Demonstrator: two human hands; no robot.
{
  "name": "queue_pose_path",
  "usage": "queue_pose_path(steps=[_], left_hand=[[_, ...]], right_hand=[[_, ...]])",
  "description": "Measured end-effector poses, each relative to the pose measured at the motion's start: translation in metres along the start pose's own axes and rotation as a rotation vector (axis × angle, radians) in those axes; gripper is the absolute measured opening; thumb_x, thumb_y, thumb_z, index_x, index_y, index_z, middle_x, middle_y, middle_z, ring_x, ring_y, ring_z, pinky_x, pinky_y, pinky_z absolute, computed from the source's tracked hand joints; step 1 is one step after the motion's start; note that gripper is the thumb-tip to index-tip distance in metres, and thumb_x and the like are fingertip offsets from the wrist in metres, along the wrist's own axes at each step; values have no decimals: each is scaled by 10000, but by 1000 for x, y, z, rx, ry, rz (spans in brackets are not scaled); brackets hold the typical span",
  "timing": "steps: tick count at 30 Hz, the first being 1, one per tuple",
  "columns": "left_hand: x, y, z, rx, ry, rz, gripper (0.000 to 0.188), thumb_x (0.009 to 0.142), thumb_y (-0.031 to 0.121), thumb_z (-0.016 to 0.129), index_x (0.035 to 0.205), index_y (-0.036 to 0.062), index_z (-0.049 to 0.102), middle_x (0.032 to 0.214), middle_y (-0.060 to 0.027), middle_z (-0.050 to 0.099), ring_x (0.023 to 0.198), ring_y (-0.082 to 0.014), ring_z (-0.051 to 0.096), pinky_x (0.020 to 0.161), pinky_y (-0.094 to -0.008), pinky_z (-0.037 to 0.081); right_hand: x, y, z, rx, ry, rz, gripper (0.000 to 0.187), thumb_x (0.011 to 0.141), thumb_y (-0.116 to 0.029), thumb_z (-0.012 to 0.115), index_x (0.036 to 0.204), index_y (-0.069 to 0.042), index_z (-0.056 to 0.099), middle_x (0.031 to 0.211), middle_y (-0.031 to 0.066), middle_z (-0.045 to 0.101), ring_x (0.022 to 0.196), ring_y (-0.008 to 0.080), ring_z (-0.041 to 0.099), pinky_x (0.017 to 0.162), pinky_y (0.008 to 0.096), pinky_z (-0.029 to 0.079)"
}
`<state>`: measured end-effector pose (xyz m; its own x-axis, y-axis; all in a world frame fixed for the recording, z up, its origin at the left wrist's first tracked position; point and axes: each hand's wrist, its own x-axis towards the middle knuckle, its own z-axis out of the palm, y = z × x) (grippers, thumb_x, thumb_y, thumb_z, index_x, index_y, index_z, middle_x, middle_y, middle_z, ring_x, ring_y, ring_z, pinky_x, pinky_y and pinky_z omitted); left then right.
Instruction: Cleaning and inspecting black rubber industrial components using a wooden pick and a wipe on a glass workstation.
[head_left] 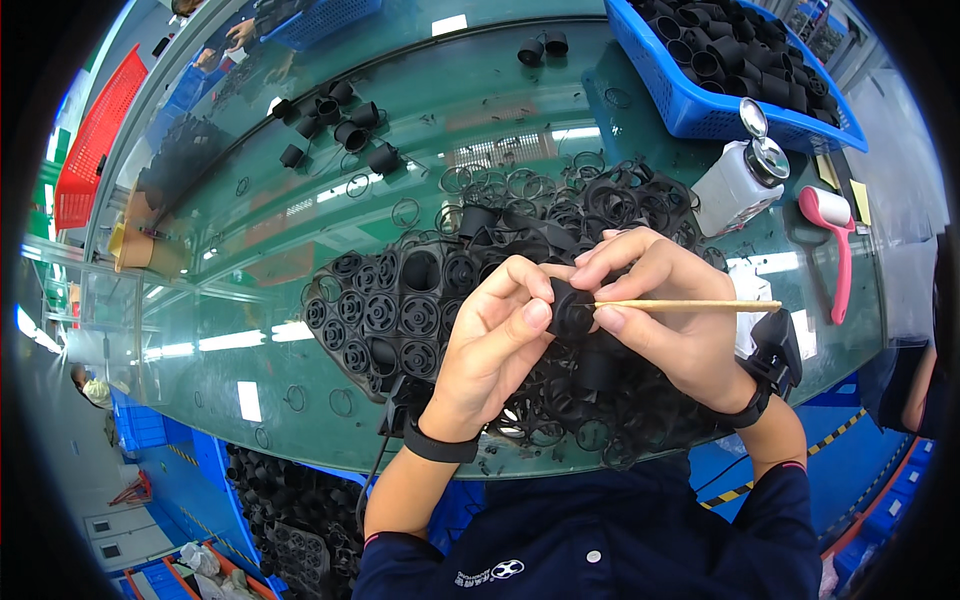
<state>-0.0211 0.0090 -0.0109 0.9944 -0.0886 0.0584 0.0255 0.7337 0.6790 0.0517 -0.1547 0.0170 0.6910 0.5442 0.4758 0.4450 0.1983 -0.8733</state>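
Note:
Over the near side of the table, my left hand [497, 345] pinches a small black cup-shaped part [571, 315], apparently rubber, between thumb and fingers. My right hand [672, 310] grips a thin wooden stick [700, 304], which lies nearly level with its tip at the part; my right fingertips also come up against the part's edge. Beneath both hands spreads a heap of black rings and trimmings [620, 205]. Beside my left hand lies a moulded black sheet [385, 312] with rows of round pieces. My hands hide some of the heap.
A blue basket [690, 118] full of black cups stands at the far right. Nearer are a white bottle with a metal top [735, 190] and a pink-handled lint roller [838, 255]. Several loose black cups [350, 135] lie far left on the green glassy table [230, 370].

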Motion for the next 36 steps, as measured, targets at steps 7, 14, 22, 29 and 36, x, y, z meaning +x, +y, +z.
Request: queue_pose_path(steps=[7, 14, 22, 29, 36], left_hand=[[1, -3, 3, 180, 62, 67, 276, 792, 127, 665, 954, 69, 449, 1133, -110, 498, 1093, -200, 469, 953, -324, 379], [0, -3, 4, 198, 66, 25, 386, 777, 61, 660, 1118, 1, 489, 1124, -75, 516, 1119, -166, 457, 969, -302, 354], [0, 2, 3, 48, -20, 8, 362, 853, 180, 611, 1132, -8, 479, 1096, -159, 559, 978, -236, 587, 848, -361, 488], [1, 1, -1, 11, -68, 0, 210, 891, 193, 543, 1030, 51, 476, 1161, -154, 490, 856, -177, 552, 723, -313, 482], [1, 1, -2, -21, -59, 0, 203, 853, 145, 588, 1004, 83, 467, 1137, -121, 484, 990, -180, 510, 832, -348, 447]], right_hand=[[1, -2, 1, -265, -36, -126, 109, 694, -33, 682, 753, -33, 590, 876, 90, 620, 833, 207, 601, 852, 384, 421], [-5, -9, 11, -493, 69, -221, 113, 701, 2, 666, 764, -57, 592, 779, 65, 661, 813, 179, 656, 1007, 491, 315], [2, 1, -6, 224, 150, 132, 62, 794, -13, 631, 785, -8, 570, 857, 126, 649, 893, 195, 613, 904, 364, 407], [-1, 4, -2, 147, 97, 74, 77, 779, -11, 651, 825, 12, 593, 848, 107, 636, 869, 186, 599, 831, 306, 443], [0, 2, -2, 139, 95, 45, 76, 769, 4, 652, 820, 12, 597, 859, 112, 624, 832, 167, 597, 795, 296, 450]])
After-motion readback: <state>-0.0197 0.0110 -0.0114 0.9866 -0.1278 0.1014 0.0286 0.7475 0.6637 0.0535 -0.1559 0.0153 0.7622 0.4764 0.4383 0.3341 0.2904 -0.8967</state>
